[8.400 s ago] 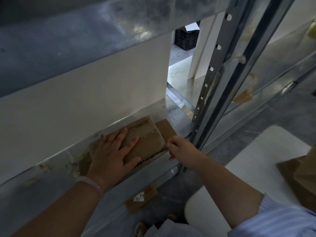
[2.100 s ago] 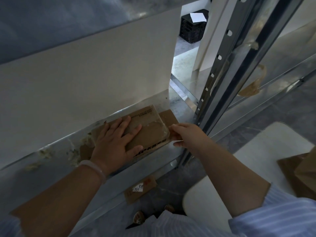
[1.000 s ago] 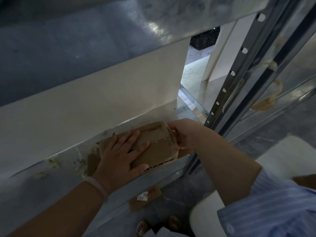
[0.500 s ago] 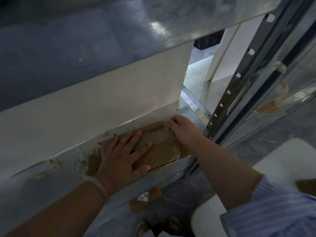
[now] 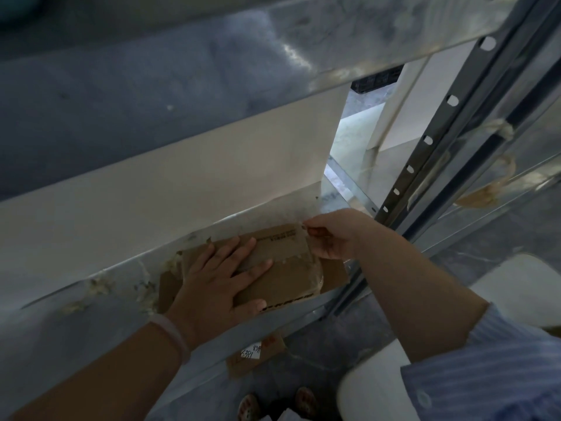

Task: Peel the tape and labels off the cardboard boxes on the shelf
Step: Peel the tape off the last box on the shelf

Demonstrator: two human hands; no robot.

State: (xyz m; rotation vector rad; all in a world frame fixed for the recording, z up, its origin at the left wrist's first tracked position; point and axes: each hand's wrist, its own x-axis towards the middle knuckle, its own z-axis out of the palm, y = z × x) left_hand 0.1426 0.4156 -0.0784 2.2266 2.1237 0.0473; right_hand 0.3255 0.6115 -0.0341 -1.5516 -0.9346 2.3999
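Observation:
A flattened brown cardboard box (image 5: 288, 278) with black print lies on the metal shelf (image 5: 91, 323) near its right end. My left hand (image 5: 218, 278) lies flat on the box's left half, fingers spread, pressing it down. My right hand (image 5: 331, 235) is at the box's far right corner, thumb and fingers pinching a strip of clear tape (image 5: 308, 235) that lifts off the cardboard. More clear tape (image 5: 317, 276) wrinkles along the box's right edge.
A perforated steel upright (image 5: 425, 147) stands just right of my right hand. Another shelf (image 5: 182, 71) hangs close overhead. Tape scraps (image 5: 97, 287) stick to the shelf on the left. A cardboard piece with a white label (image 5: 255, 354) lies on the floor below.
My right hand has gone from the box's near right edge to its far right corner and now pinches lifted tape. My left hand stays pressed on the box.

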